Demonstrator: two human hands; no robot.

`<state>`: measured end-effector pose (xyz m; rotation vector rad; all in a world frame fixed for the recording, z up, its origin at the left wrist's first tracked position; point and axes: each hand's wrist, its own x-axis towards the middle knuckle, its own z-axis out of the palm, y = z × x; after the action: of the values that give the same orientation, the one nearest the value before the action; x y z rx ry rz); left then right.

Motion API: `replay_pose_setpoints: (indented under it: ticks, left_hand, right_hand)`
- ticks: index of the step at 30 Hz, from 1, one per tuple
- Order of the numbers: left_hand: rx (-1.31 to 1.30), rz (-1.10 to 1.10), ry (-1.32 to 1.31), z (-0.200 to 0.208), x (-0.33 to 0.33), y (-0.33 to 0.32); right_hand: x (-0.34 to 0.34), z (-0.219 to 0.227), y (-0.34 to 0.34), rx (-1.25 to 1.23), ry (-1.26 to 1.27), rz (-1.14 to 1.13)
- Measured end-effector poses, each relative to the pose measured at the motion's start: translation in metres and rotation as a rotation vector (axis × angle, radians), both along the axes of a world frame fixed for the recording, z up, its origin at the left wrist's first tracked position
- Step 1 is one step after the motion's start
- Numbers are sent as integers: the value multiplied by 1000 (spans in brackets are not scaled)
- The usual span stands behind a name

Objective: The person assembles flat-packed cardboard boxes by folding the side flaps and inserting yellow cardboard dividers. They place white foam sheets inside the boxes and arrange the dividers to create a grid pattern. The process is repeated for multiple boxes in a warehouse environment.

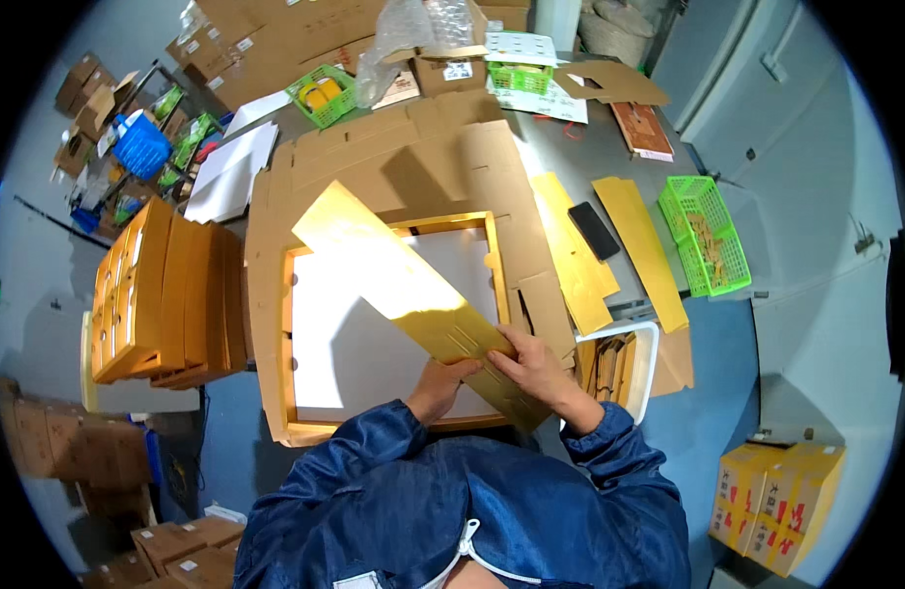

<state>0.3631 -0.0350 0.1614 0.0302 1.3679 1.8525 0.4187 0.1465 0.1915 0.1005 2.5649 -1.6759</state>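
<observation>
A long flat strip with a shiny gold surface [393, 280] slants across the middle, its far end up to the left. My left hand [438, 387] grips its near part from the left edge, thumb on top. From the right edge my right hand [537, 371] closes on the same strip, with thumb and fingers close to the left thumb. Below the strip lies a rectangular gold-coloured frame [496, 285] around a white panel [339, 363]. The strip hides part of both. The frame rests on a large opened-out cardboard sheet [339, 167].
More gold strips [568, 265] lie at the right, with a black phone [594, 232] between them. Beyond is a green basket [733, 257] of small tan pieces. A white bin [651, 355] holds long pieces. Orange-yellow boxy units [182, 304] are stacked at left.
</observation>
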Motion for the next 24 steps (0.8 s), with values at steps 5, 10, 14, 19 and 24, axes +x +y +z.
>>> replay_pose_setpoints:
  ticks: [5, 10, 14, 19, 24]
  left_hand:
    - [19, 165, -137, 16, 2, -32]
    - [128, 314, -125, 15, -1, -60]
    - [133, 346, -163, 15, -8, -77]
    - [125, 313, -167, 16, -13, -89]
    - [92, 215, -182, 10, -20, -99]
  right_hand:
    - [-9, 15, -54, -184, 114, -75]
    - [-18, 23, -90, -149, 28, -77]
    - [-21, 10, -113, -150, 21, -97]
    - [-22, 4, -129, -190, 53, -140]
    - [-22, 6, -136, -157, 55, -178]
